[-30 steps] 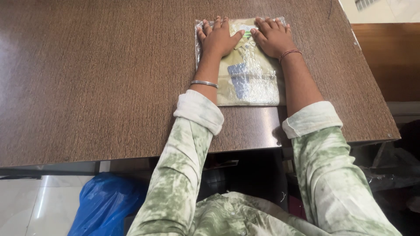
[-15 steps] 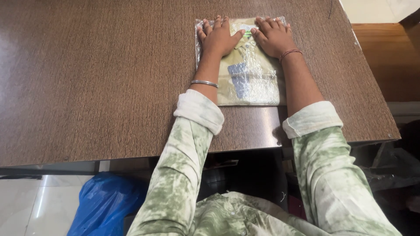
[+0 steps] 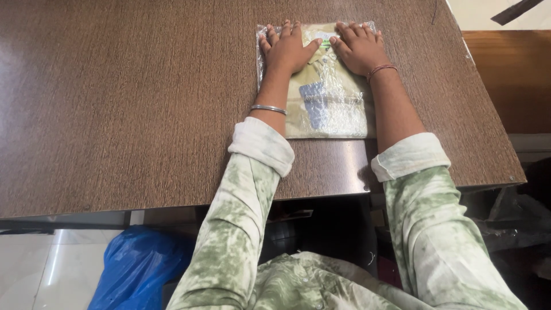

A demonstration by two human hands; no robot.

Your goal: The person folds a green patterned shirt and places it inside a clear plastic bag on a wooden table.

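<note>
Head view: a flat, clear plastic packet (image 3: 327, 97) holding a folded beige garment is seen lying on the far right part of the dark, wood-grained worktop (image 3: 132, 103). Both palms are laid flat on its far end. The left hand (image 3: 285, 50) is spread over the packet's far left corner, with the fingers straight and slightly fanned; the right hand (image 3: 360, 49) is spread over the far right corner in the same way. Nothing is closed on: the grip of each hand is wide open, and the packet is only pressed down, not held.

For pressing a packet like this well, even weight should be kept on both palms, so that the slippery film is not pushed askew on the smooth worktop, and any stroking is best led from the middle outward, so that trapped air is driven to the edges. This is a judgement from how the hands lie.

The film is seen to be thin, glossy and crinkled, with bright glints across the middle. The cloth inside looks soft and matt, folded to a neat rectangle, with a bluish patch near the middle. A thin metal bangle (image 3: 268, 108) is worn on the left wrist and a reddish thread band (image 3: 381, 69) on the right. The pale green mottled sleeves (image 3: 235, 229) are rolled back. A blue plastic bag (image 3: 138, 270) is seen below the worktop's near edge.
</note>
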